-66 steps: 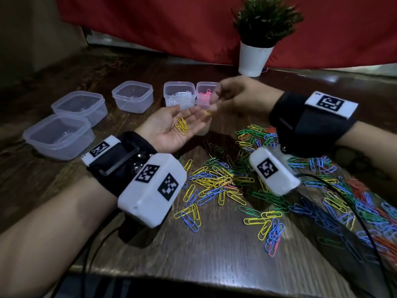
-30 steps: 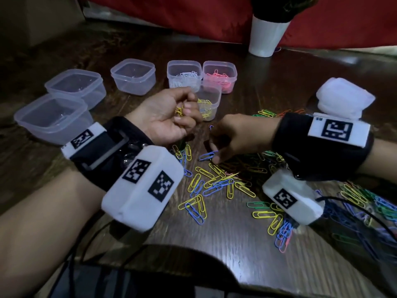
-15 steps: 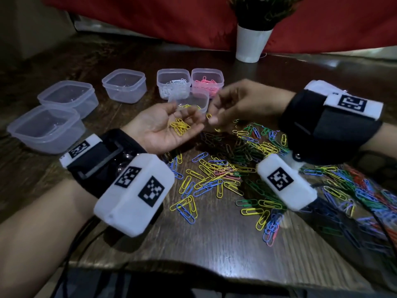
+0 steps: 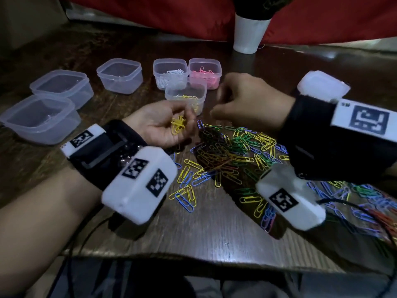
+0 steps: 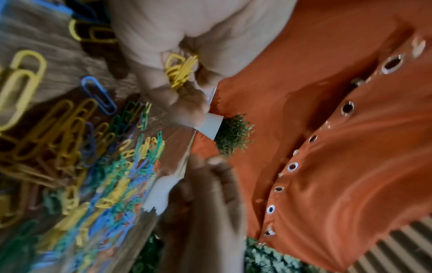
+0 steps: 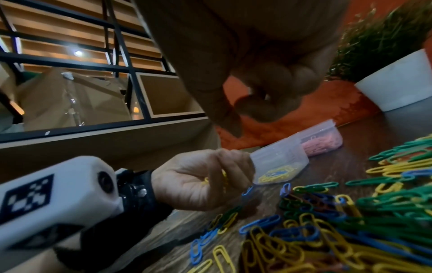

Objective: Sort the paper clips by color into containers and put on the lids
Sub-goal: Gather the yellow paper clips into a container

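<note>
A small bunch of yellow paper clips (image 4: pixel 178 125) lies in the cupped palm of the left hand (image 4: pixel 160 123), whose fingers curl up around the bunch; the hand hangs palm-up just over the near-left fringe of the loose pile. Just beyond its fingertips stands the container with yellow clips (image 4: pixel 186 97), open, with a few yellow clips on its floor. Touching its far side are two more open containers side by side: the container with white clips (image 4: pixel 170 73) on the left and the container with pink clips (image 4: pixel 205 72) on the right. Further left, three empty containers (image 4: pixel 120 75) stand apart from one another on the wooden table (image 4: pixel 204 233).

The right hand (image 4: pixel 247 102) hovers back-up to the right of the yellow container, above the far edge of the mixed pile of clips (image 4: pixel 234 151); its fingers are bent inward with the thumb near the fingertips, and I cannot tell whether they pinch anything. The pile holds yellow, blue and green clips, with reddish ones toward the right, and spreads from the table's middle to its right edge.

A white plant pot (image 4: pixel 250 33) stands at the far side before a red cloth (image 4: pixel 150 16).
</note>
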`<state>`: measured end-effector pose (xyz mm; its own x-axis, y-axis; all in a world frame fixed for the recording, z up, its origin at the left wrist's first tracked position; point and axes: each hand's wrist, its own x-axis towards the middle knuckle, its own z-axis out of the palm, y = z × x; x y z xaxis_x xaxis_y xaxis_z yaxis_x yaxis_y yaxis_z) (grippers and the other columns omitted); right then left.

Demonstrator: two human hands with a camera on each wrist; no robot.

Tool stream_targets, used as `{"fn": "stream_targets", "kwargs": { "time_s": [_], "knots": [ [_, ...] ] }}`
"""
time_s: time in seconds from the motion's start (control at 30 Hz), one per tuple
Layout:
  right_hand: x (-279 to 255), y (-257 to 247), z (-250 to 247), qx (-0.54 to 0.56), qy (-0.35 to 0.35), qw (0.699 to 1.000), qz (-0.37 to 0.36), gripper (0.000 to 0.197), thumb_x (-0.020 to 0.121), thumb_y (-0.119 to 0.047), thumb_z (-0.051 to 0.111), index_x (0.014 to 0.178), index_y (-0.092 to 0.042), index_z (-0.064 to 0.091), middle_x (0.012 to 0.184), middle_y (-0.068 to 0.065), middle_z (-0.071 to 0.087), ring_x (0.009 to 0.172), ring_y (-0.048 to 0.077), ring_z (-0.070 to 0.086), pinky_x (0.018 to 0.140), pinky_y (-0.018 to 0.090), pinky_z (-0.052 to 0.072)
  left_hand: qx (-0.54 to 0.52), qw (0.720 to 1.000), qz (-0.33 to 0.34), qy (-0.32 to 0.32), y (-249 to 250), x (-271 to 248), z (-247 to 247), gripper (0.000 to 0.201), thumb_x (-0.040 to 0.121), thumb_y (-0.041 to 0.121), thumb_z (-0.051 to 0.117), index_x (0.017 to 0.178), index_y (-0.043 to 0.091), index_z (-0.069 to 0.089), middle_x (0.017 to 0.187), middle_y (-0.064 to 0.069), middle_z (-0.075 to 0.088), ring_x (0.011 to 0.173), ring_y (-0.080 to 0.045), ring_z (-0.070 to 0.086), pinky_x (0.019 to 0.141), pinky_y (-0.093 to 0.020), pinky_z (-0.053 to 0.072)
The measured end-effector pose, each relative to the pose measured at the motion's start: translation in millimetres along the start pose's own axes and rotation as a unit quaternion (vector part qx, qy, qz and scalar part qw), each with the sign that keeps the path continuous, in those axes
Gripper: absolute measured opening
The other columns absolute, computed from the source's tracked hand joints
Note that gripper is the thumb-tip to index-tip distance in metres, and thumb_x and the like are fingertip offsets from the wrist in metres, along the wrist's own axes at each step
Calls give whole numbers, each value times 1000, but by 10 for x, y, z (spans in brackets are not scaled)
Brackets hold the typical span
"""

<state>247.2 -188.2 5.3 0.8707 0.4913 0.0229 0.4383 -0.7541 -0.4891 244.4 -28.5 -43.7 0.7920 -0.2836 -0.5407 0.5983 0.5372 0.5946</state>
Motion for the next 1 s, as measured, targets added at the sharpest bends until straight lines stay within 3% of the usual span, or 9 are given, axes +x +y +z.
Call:
{"fn": "stream_targets", "kwargs": {
  "time_s": [0.07, 0.13, 0.27, 0.33, 0.47, 0.57, 0.73, 0.9, 1.0],
  "knots": [
    [-52, 11, 48, -25, -54, 998, 30, 20, 79, -27, 68, 74, -16, 53, 67, -1, 52, 61, 14, 52, 43, 14, 37, -66, 995, -11, -69, 93, -46, -68, 27, 51, -13, 70, 51, 3, 49, 43, -4, 46, 35, -16, 50, 30, -20, 43],
    [-120, 13, 188, -89, -122, 988, 39, 34, 73, -40, 74, 87, -14, 57, 75, 2, 51, 75, 18, 52, 49, 21, 36, -105, 988, 6, -109, 131, -68, -115, 34, 43, -20, 70, 51, 3, 47, 42, -5, 43, 33, -16, 47, 28, -19, 40],
    [-156, -6, 374, -148, -130, 980, 12, 39, 75, -38, 74, 97, -9, 60, 88, 10, 55, 88, 26, 57, 65, 24, 40, -50, 995, 48, -68, 81, -96, -22, 23, 51, -5, 58, 46, 9, 41, 39, 2, 35, 30, -8, 39, 26, -14, 32],
    [-111, 6, 392, -154, -114, 981, 6, 35, 80, -30, 70, 104, -6, 59, 103, 16, 60, 97, 31, 58, 68, 25, 41, -23, 997, 58, -34, 45, -72, 2, 26, 69, 5, 51, 45, 9, 42, 40, 4, 34, 31, -5, 38, 29, -11, 31],
    [-40, -29, 364, -152, -147, 977, 18, 37, 80, -27, 70, 109, -5, 61, 98, 13, 59, 86, 24, 52, 51, 22, 34, -45, 997, 67, 2, 4, -1, -6, 53, 98, 26, 34, 50, 7, 46, 45, 3, 40, 35, -7, 44, 34, -13, 39],
    [-6, -17, 345, -144, -167, 975, 12, 34, 78, -26, 72, 104, -5, 66, 85, 5, 52, 80, 17, 48, 49, 15, 30, -75, 994, 78, 20, 22, -9, -6, 48, 100, 26, 34, 59, 6, 48, 47, 0, 46, 37, -11, 51, 37, -17, 46],
    [-17, 33, 369, -152, -151, 977, -14, 21, 79, -27, 70, 90, -12, 60, 89, 7, 54, 85, 23, 52, 56, 24, 33, -92, 990, 98, 50, 25, -30, 3, 43, 101, 25, 34, 64, 7, 46, 46, -2, 49, 37, -14, 53, 37, -19, 47],
    [0, 11, 367, -153, -146, 977, -41, 29, 81, -21, 67, 107, -11, 64, 109, 10, 64, 101, 25, 58, 71, 24, 41, -100, 988, 102, 60, 11, -38, 18, 40, 100, 25, 36, 66, 7, 47, 49, -2, 48, 37, -13, 53, 37, -19, 47],
    [-6, -19, 388, -155, -160, 973, -57, 26, 83, -20, 63, 108, -11, 65, 104, 10, 64, 98, 25, 59, 74, 25, 42, -104, 987, 106, 64, 18, -35, 17, 39, 100, 25, 36, 69, 7, 47, 50, -1, 48, 37, -13, 52, 37, -19, 46]
  ]
}}
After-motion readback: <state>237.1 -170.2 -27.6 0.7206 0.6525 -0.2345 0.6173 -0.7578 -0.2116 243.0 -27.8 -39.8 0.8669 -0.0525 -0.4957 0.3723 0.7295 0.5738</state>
